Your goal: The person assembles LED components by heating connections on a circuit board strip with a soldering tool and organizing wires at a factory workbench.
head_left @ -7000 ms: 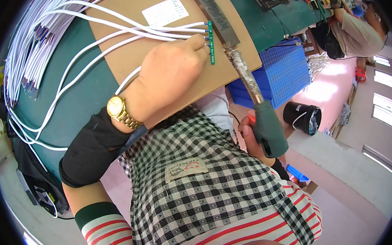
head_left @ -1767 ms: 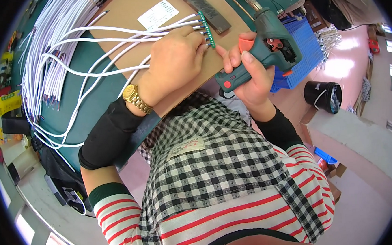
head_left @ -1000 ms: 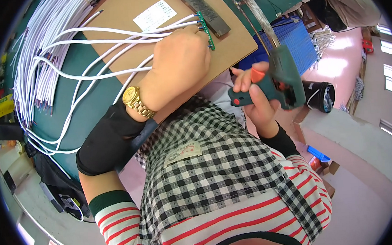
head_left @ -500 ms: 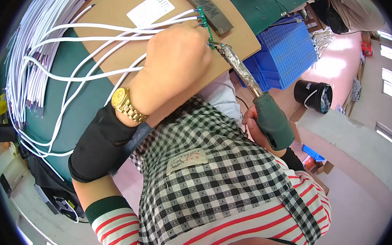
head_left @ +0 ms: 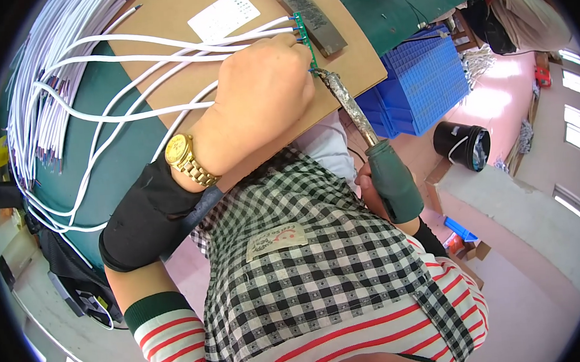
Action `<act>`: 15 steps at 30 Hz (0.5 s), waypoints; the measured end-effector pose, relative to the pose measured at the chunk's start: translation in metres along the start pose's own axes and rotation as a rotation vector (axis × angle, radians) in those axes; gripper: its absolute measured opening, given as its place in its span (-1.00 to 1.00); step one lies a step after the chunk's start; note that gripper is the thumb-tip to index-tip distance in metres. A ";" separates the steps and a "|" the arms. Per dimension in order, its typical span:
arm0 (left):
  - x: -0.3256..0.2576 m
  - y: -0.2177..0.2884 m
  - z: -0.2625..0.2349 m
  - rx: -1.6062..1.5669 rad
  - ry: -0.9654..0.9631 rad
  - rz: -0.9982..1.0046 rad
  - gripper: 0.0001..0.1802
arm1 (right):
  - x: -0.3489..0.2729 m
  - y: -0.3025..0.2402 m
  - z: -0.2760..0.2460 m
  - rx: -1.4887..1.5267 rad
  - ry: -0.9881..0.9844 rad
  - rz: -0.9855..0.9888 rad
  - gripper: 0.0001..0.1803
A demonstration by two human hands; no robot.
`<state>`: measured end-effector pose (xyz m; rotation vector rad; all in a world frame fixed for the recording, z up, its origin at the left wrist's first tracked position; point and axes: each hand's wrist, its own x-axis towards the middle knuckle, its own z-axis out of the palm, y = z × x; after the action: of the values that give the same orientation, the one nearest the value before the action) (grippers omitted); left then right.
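My left hand is curled closed over a white cable at the near end of a narrow green circuit board. Its fingertips are hidden under the hand. Several other white cables run from the left to the board's edge. My right hand grips the green handle of a soldering iron, which partly covers the fingers. The iron's tip is at the near end of the board, by the wire end there, just right of my left hand.
Under the work lies a brown board on a green tabletop. A dark metal bar and a white card rest on it. Loose white cables crowd the left. Blue crates and a black bucket stand right.
The soldering iron's handle has shifted slightly left with my right hand, and its tip sits a little nearer to me. My left hand has stayed almost in place.
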<state>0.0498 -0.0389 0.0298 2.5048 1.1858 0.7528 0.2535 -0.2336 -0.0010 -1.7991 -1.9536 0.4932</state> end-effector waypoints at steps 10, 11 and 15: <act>-0.001 0.001 0.001 -0.006 0.025 0.008 -0.89 | 0.011 0.005 -0.006 -0.139 0.024 -0.292 -0.72; 0.000 0.001 0.001 -0.007 0.032 0.007 -0.89 | 0.012 0.004 -0.007 -0.141 0.022 -0.294 -0.72; 0.000 0.002 0.000 0.003 0.043 0.012 -0.89 | 0.014 -0.006 -0.010 -0.159 0.013 -0.169 -0.83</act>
<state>0.0510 -0.0406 0.0310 2.5128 1.1872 0.8120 0.2527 -0.2207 0.0120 -1.7038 -2.1661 0.2775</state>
